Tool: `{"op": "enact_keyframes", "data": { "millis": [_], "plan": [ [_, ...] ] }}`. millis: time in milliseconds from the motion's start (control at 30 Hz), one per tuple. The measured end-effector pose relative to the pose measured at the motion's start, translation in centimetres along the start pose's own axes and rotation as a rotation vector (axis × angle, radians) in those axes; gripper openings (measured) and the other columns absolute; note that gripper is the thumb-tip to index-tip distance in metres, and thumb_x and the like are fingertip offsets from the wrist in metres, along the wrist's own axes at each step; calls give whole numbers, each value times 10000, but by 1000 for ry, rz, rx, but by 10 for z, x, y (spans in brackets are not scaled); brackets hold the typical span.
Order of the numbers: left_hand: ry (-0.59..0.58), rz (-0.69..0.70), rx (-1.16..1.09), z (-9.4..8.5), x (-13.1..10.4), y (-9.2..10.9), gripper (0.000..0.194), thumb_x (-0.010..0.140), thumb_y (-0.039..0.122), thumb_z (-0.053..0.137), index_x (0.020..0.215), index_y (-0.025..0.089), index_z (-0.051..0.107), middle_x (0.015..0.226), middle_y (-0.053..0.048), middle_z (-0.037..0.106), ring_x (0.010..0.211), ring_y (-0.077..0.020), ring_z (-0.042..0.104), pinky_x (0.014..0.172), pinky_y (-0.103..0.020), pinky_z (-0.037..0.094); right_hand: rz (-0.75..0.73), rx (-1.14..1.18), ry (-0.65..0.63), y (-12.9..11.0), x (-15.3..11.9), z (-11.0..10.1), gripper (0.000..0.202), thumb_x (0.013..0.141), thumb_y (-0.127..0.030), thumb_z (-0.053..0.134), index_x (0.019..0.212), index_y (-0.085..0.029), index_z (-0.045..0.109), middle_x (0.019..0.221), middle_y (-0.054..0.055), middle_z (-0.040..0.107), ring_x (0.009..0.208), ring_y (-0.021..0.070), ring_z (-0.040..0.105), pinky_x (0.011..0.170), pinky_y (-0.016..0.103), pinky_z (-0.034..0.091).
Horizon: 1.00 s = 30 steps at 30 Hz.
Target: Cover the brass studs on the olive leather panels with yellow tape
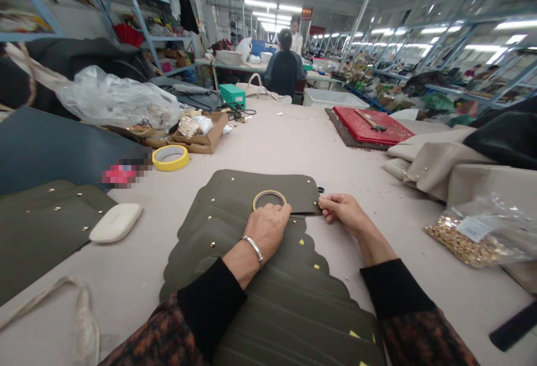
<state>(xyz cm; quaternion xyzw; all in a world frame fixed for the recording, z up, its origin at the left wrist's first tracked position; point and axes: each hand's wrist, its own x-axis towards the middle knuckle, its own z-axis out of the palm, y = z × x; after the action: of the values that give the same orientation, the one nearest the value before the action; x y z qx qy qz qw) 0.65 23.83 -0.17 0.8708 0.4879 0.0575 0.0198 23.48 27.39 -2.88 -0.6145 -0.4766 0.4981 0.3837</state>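
Olive-green leather-like panels lie overlapped in a fanned stack in front of me. Small gold studs dot the panels, and yellow tape bits mark their right edges. My left hand is closed on a narrow roll of yellow tape, standing over the farthest panel. At that panel's right corner, by a stud, my right hand pinches with thumb and forefinger. A tiny yellowish bit shows at its fingertips, too small to name surely. A small dark object lies just behind the corner.
At left are a wider yellow tape roll, a white rounded case and more olive panels. A hammer rests on a red board. A bag of gold studs lies right. A person sits beyond the table.
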Motion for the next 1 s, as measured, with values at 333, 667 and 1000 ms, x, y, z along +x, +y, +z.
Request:
{"op": "enact_keyframes", "data": {
  "millis": [333,667,1000],
  "plan": [
    [12,-2,-1,0,0,1,144,927,150,387,965,184,522,878,-46,639,839,-222,589,632,-310,466,-35,-201,75,0,1,13,174,708,-312,641,673,-154,577,455,-45,503,366,54,427,350,153,350],
    [18,-10,12,1,1,1,155,930,153,376,965,179,525,873,-48,632,840,-219,590,635,-302,467,-60,-216,125,1,2,9,518,719,-331,667,1190,-159,542,515,-55,544,363,91,476,324,184,384],
    [-27,-21,-30,-1,0,-1,175,946,186,362,990,178,531,889,-57,622,867,-195,571,700,-273,460,-650,-636,145,5,-8,-7,183,807,-295,561,821,-175,699,800,53,705,719,173,633,695,294,488]
  ]
}}
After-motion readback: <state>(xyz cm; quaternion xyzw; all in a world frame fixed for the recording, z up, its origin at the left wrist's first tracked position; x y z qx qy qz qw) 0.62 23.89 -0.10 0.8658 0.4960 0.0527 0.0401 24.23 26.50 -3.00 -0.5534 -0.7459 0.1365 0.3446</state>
